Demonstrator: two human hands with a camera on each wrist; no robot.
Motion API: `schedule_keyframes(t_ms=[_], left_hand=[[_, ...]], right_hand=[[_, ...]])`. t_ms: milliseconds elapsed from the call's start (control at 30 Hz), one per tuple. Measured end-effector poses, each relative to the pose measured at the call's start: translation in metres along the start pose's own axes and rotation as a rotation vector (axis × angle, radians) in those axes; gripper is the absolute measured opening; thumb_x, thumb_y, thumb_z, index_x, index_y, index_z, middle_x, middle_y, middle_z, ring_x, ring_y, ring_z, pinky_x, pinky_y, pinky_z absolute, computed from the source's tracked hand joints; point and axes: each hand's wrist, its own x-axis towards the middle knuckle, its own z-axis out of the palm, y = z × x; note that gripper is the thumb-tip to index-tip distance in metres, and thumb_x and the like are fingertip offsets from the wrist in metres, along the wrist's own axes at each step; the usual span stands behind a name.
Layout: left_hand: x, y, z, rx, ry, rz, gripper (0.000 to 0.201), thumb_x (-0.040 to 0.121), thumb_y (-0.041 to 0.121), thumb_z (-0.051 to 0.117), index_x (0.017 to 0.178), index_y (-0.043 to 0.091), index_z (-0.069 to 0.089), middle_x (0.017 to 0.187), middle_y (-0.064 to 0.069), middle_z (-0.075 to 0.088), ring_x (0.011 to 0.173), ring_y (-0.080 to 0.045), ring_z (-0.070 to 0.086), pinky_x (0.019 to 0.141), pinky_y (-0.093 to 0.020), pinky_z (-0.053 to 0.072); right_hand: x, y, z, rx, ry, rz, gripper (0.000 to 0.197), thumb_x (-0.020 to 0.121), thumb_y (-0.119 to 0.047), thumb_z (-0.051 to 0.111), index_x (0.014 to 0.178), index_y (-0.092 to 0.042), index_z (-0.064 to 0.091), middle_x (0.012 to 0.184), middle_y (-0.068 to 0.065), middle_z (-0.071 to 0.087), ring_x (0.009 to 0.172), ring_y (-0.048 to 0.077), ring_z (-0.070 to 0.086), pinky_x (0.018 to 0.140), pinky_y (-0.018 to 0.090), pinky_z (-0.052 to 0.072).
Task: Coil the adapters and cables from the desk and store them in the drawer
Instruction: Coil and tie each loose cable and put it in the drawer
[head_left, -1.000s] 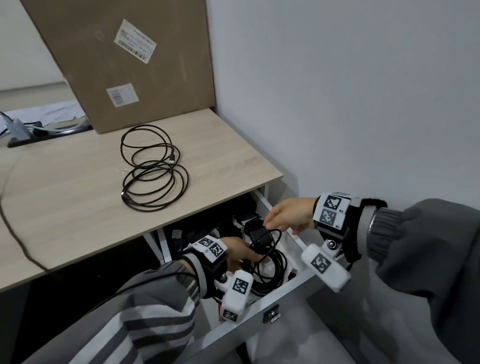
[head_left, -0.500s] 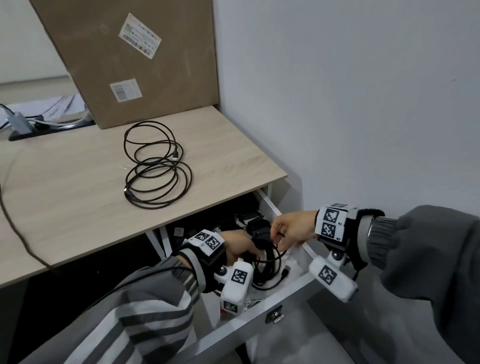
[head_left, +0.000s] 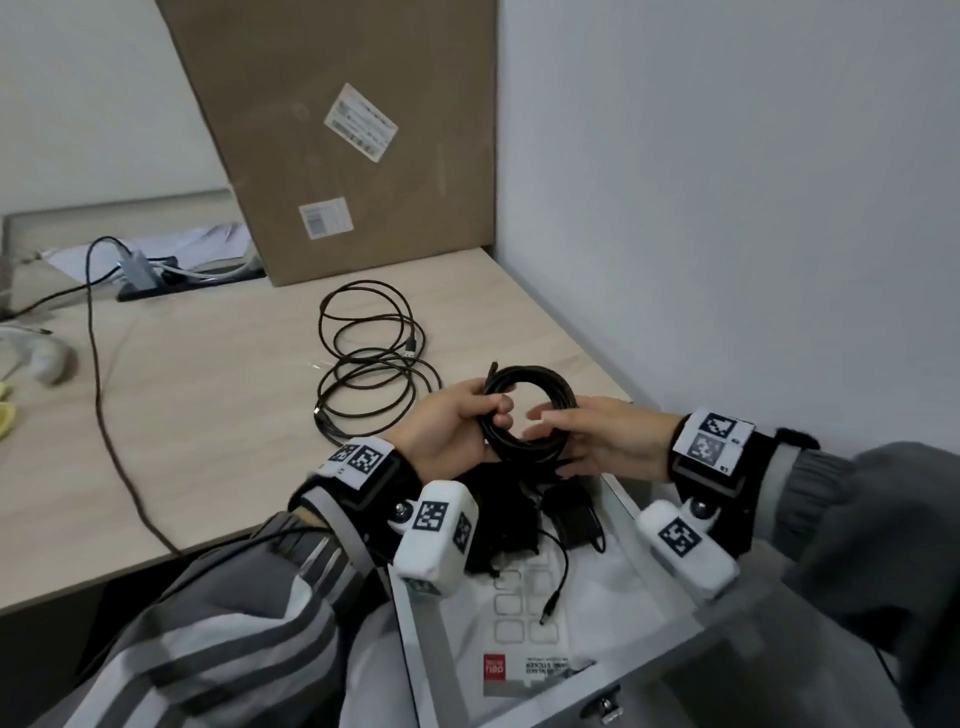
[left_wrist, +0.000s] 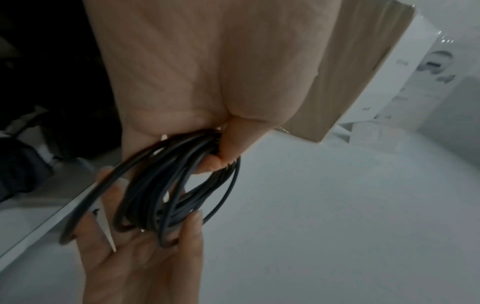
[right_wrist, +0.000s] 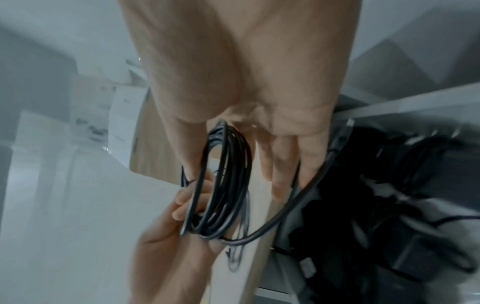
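Hands raised from drawer (head_left: 670, 654); left grip (head_left: 447, 428) holds coiled cable (head_left: 530, 410).

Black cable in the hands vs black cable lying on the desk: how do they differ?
The black cable bundle in the hands is wound into a tight, compact ring; the thin black cable on the light wooden desk sprawls in loose, uneven loops. The bundle is held in the air, gripped by the left hand with the right hand against it; the desk cable lies flat, untouched. Both are black.
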Motion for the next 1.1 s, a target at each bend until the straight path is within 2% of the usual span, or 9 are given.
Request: schedule_keyframes(t_ms=[200, 367, 433, 500, 633, 733, 867, 1000, 1100], left_hand=[[0.005, 0.022, -0.015, -0.041, 0.143, 0.049, 0.016, 0.091, 0.002, 0.037, 0.100, 0.008, 0.049, 0.063, 0.000, 0.041, 0.050, -0.009, 0.041, 0.059, -0.027, 0.043], [0.012, 0.037, -0.030, 0.021, 0.213, 0.151, 0.013, 0.100, 0.022, 0.045, 0.097, 0.010, 0.051, 0.056, 0.007, 0.027, 0.044, -0.004, 0.030, 0.060, -0.023, 0.049], [0.015, 0.041, -0.036, -0.021, 0.244, 0.170, 0.023, 0.100, 0.031, 0.043, 0.097, 0.009, 0.050, 0.052, 0.009, 0.025, 0.042, -0.003, 0.027, 0.055, -0.019, 0.042], [0.018, 0.045, -0.041, -0.057, 0.313, 0.185, 0.033, 0.100, 0.039, 0.041, 0.093, 0.008, 0.050, 0.050, 0.009, 0.022, 0.040, -0.003, 0.024, 0.048, -0.017, 0.038], [0.019, 0.056, -0.053, -0.033, 0.422, 0.212, 0.034, 0.099, 0.039, 0.045, 0.084, 0.009, 0.050, 0.050, 0.007, 0.024, 0.036, -0.003, 0.024, 0.039, -0.016, 0.029], [0.016, 0.059, -0.059, 0.105, 0.428, 0.250, 0.029, 0.099, 0.035, 0.048, 0.082, 0.011, 0.048, 0.051, 0.008, 0.025, 0.038, -0.004, 0.024, 0.038, -0.017, 0.028], [0.008, 0.048, -0.064, 0.243, 0.451, 0.228, 0.029, 0.097, 0.035, 0.051, 0.081, 0.011, 0.048, 0.050, 0.008, 0.031, 0.040, -0.005, 0.027, 0.040, -0.019, 0.031], [-0.001, 0.037, -0.065, 0.334, 0.433, 0.193, 0.027, 0.099, 0.035, 0.049, 0.085, 0.011, 0.048, 0.053, 0.008, 0.029, 0.043, -0.006, 0.027, 0.042, -0.019, 0.032], [-0.012, 0.028, -0.068, 0.350, 0.413, 0.159, 0.030, 0.099, 0.036, 0.047, 0.086, 0.009, 0.050, 0.053, 0.008, 0.028, 0.045, -0.007, 0.026, 0.043, -0.020, 0.032]], right_hand=[[0.028, -0.033, 0.017, -0.196, 0.033, -0.115, 0.007, 0.097, -0.017, 0.049, 0.093, -0.015, 0.054, 0.085, 0.006, 0.065, 0.067, 0.016, 0.063, 0.070, 0.026, 0.046], [0.049, -0.047, 0.033, -0.397, 0.063, -0.214, 0.012, 0.099, -0.023, 0.046, 0.105, -0.013, 0.046, 0.097, 0.014, 0.057, 0.082, 0.025, 0.064, 0.086, 0.037, 0.053], [0.054, -0.048, 0.041, -0.351, 0.013, -0.207, 0.027, 0.100, -0.032, 0.043, 0.117, -0.012, 0.041, 0.097, 0.018, 0.063, 0.084, 0.031, 0.068, 0.079, 0.039, 0.057], [0.057, -0.050, 0.045, -0.432, -0.028, -0.195, 0.034, 0.099, -0.040, 0.039, 0.119, -0.013, 0.039, 0.081, 0.015, 0.065, 0.063, 0.023, 0.063, 0.061, 0.028, 0.051], [0.062, -0.054, 0.044, -0.620, -0.061, -0.213, 0.028, 0.096, -0.042, 0.046, 0.088, -0.018, 0.055, 0.053, -0.015, 0.048, 0.049, 0.003, 0.039, 0.054, 0.014, 0.034], [0.063, -0.062, 0.040, -0.893, -0.063, -0.253, 0.023, 0.092, -0.038, 0.056, 0.084, -0.019, 0.065, 0.051, -0.016, 0.051, 0.049, -0.004, 0.045, 0.054, 0.008, 0.034], [0.060, -0.063, 0.037, -1.106, -0.127, -0.205, 0.011, 0.089, -0.033, 0.063, 0.081, -0.025, 0.063, 0.062, -0.011, 0.055, 0.055, -0.001, 0.047, 0.058, 0.012, 0.038], [0.058, -0.058, 0.041, -1.209, -0.188, -0.086, 0.014, 0.090, -0.029, 0.062, 0.098, -0.018, 0.062, 0.062, -0.009, 0.058, 0.053, -0.001, 0.050, 0.056, 0.014, 0.039], [0.055, -0.051, 0.042, -1.032, -0.260, 0.044, 0.033, 0.091, -0.034, 0.059, 0.119, -0.020, 0.048, 0.074, -0.008, 0.063, 0.057, 0.003, 0.051, 0.061, 0.017, 0.041]])
